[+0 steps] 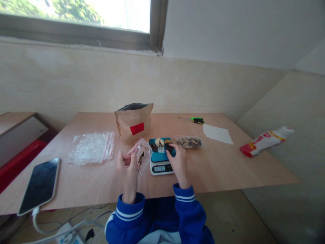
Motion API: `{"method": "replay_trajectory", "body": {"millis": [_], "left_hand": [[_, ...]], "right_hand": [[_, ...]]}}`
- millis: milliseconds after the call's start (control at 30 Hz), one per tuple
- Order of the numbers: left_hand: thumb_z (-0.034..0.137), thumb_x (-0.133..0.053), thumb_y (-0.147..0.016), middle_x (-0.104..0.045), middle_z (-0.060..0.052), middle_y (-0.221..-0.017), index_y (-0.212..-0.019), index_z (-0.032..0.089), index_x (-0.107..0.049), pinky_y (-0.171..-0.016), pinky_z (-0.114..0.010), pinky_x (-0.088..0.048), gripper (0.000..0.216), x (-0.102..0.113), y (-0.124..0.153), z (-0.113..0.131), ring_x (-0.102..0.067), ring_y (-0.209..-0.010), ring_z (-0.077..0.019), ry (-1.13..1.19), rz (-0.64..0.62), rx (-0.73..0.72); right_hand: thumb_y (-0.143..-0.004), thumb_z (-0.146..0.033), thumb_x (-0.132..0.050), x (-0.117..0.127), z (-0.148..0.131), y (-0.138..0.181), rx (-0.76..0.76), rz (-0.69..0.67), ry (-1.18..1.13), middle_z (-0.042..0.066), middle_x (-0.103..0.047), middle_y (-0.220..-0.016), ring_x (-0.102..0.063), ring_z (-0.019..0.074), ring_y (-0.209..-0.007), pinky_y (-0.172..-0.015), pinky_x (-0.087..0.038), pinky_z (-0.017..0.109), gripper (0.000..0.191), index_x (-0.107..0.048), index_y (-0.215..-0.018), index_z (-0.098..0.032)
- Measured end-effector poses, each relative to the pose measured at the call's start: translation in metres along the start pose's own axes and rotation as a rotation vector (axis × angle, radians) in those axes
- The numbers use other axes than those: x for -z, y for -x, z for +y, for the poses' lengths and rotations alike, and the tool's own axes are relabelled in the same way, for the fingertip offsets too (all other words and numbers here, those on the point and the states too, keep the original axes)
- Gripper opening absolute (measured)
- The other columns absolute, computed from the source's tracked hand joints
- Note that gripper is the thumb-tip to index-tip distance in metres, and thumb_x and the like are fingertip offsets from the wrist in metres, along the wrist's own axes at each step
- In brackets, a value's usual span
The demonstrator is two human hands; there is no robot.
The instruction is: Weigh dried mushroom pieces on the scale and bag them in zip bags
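Note:
My left hand [128, 166] is closed on a small clear zip bag [142, 154] with a red seal strip and a few dark pieces inside, held open beside the scale. My right hand [177, 157] rests on the blue tray [158, 156] of a small white digital scale [161, 167], its fingers pinched on a dark piece at the tray's right edge. Several light and dark dried pieces [159, 142] lie on the tray. A filled clear bag of similar pieces [189, 142] lies just right of the scale.
A brown paper pouch with a red label [133, 122] stands open behind the scale. A pile of empty zip bags [92, 147] lies to the left, a phone on a cable [40, 184] at the near left edge. A green-handled tool [196, 119], a paper sheet [217, 134] and a white-red packet [265, 140] lie to the right.

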State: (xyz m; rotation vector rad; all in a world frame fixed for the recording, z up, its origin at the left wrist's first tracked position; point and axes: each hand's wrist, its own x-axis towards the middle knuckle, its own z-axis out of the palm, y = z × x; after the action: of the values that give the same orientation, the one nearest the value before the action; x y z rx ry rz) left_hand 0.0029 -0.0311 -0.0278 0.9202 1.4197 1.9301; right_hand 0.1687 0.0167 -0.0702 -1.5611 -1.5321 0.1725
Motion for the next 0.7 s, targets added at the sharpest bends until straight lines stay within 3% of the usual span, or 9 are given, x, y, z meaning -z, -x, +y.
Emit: {"method": "replay_trajectory", "body": {"millis": [133,267,400,533,700], "left_hand": [[0.028,-0.062,-0.080,-0.074,-0.009,-0.094,-0.066,0.022,-0.035,-0.077,-0.034,-0.057,0.031,-0.002,0.001,-0.002,-0.068,-0.103,-0.0259,-0.054,-0.012,0.011],[0.029,-0.061,-0.081,-0.074,-0.011,-0.102,-0.067,0.022,-0.035,-0.079,-0.035,-0.056,0.031,-0.003,0.001,-0.001,-0.068,-0.103,-0.0252,-0.032,-0.004,0.014],[0.027,-0.062,-0.081,-0.073,-0.011,-0.105,-0.066,0.021,-0.036,-0.082,-0.033,-0.055,0.030,0.001,-0.001,0.000,-0.067,-0.108,-0.0249,-0.049,0.037,-0.006],[0.029,-0.059,-0.083,-0.074,-0.011,-0.101,-0.066,0.022,-0.036,-0.076,-0.033,-0.056,0.030,0.005,-0.003,0.001,-0.068,-0.103,-0.0248,-0.101,0.036,-0.016],[0.029,-0.061,-0.082,-0.073,-0.011,-0.100,-0.066,0.022,-0.036,-0.079,-0.033,-0.054,0.030,0.006,-0.003,0.001,-0.067,-0.107,-0.0254,-0.093,0.034,-0.023]], "right_hand": [[-0.088,-0.032,-0.058,0.024,-0.050,-0.002,0.113,-0.023,-0.301,0.008,-0.067,-0.103,-0.060,0.0218,-0.099,-0.090,-0.047,0.037,0.018,-0.065,-0.099,-0.020],[-0.090,-0.035,-0.057,0.029,-0.075,-0.004,0.251,-0.203,-0.295,0.007,-0.065,-0.111,-0.057,0.0224,-0.111,-0.100,-0.043,0.040,0.019,-0.068,-0.102,-0.025],[-0.094,-0.029,-0.048,0.009,-0.050,-0.017,0.233,-0.193,-0.189,0.012,-0.063,-0.118,-0.056,0.0234,-0.116,-0.102,-0.043,0.041,0.026,-0.065,-0.111,-0.020],[-0.083,-0.029,-0.065,-0.018,-0.019,-0.027,0.299,-0.354,0.126,0.020,-0.054,-0.132,-0.046,0.0339,-0.127,-0.104,-0.036,0.055,0.044,-0.058,-0.125,-0.017],[-0.079,-0.021,-0.070,-0.035,-0.010,-0.029,0.377,-0.449,0.218,0.015,-0.060,-0.117,-0.055,0.0313,-0.111,-0.097,-0.042,0.050,0.035,-0.065,-0.114,-0.019]]}}
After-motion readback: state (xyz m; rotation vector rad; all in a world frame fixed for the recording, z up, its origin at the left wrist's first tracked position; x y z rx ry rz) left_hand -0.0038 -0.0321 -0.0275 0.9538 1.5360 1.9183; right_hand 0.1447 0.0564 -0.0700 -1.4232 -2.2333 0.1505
